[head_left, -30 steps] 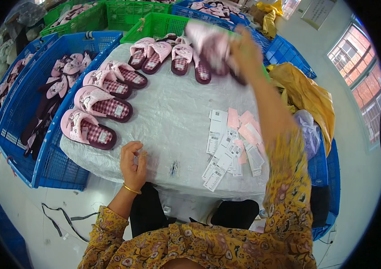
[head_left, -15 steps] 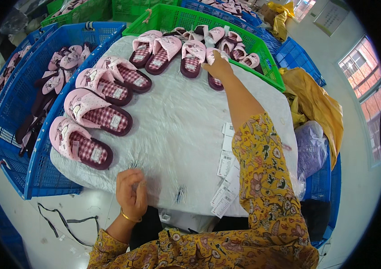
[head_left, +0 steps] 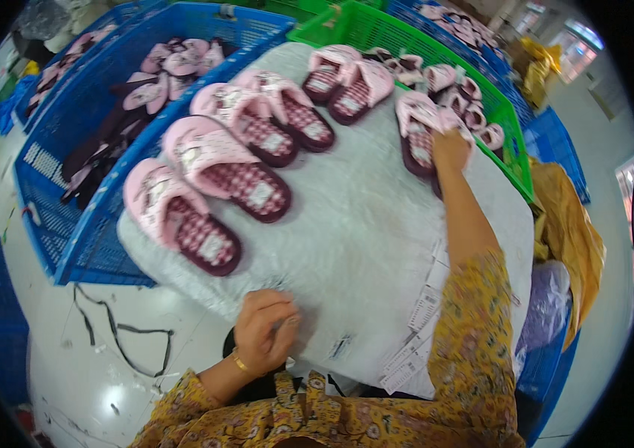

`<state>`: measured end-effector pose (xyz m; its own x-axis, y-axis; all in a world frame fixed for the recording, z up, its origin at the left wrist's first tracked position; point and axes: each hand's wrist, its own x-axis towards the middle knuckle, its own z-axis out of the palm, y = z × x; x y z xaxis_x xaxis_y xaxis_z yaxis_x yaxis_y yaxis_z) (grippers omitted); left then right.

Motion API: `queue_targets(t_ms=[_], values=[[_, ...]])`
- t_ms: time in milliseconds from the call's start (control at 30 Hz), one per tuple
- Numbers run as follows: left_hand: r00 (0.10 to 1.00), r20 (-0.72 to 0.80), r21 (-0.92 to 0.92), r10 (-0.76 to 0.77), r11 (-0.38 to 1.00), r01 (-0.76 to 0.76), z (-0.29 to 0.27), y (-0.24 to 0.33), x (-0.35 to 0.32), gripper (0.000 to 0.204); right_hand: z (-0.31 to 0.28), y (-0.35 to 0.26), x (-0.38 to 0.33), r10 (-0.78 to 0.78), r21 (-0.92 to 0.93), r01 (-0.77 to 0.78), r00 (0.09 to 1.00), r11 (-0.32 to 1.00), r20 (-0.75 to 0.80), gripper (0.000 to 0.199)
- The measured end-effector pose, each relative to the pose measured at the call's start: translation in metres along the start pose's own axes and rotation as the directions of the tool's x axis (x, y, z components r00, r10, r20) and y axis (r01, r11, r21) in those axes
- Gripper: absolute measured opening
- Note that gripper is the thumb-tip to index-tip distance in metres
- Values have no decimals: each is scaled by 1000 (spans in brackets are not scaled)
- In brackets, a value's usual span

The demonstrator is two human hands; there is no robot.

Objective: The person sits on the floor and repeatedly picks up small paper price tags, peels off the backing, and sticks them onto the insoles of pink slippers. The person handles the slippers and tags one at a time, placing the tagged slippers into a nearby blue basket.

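At the far right of the covered table, my right hand (head_left: 451,153) is closed on a pink slipper (head_left: 457,122); its fingertips are hidden. Against that slipper leans another pink one (head_left: 415,119) with a maroon checked insole. My left hand (head_left: 265,328), a gold bracelet at its wrist, hovers at the near edge with fingers curled; what they hold, if anything, cannot be made out. Left of it lies a slipper (head_left: 182,216), the nearest of several pink slippers arranged along the table's left and far edge, with pale labels on their insoles.
White barcode tags (head_left: 406,362) lie near the right forearm, and a small bunch of thin fasteners (head_left: 341,346) beside them. A blue crate (head_left: 100,216) of slippers stands left, a green crate (head_left: 511,112) behind. Yellow sacking (head_left: 567,224) hangs at the right.
The view has turned, so the table sits further right and tilted. My right hand has come down on the slipper, and the slipper beside it now stands closer. My left hand stays curled.
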<state>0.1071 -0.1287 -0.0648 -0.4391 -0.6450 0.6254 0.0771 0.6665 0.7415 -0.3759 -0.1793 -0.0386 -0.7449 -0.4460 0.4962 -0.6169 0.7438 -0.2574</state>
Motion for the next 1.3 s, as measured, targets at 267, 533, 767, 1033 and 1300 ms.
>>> queue_targets(t_ms=[267,533,767,1033,1300], values=[[992,126,-27,-11,1000,15,2,2,4,60,-151,-40,-207,-268,445,192,956,875,115,18],[998,66,-141,10,990,0,5,-10,9,33,-205,-80,-334,-166,542,15,959,840,231,24],[991,127,-12,43,999,-42,12,-5,10,29,-249,-49,-347,-83,669,-174,939,723,334,33],[996,89,-37,-26,999,29,11,-9,6,29,-207,95,-254,70,174,-106,977,979,201,39],[993,95,-50,-72,996,77,14,-3,5,28,-173,121,-196,142,-172,-66,868,983,476,59]])
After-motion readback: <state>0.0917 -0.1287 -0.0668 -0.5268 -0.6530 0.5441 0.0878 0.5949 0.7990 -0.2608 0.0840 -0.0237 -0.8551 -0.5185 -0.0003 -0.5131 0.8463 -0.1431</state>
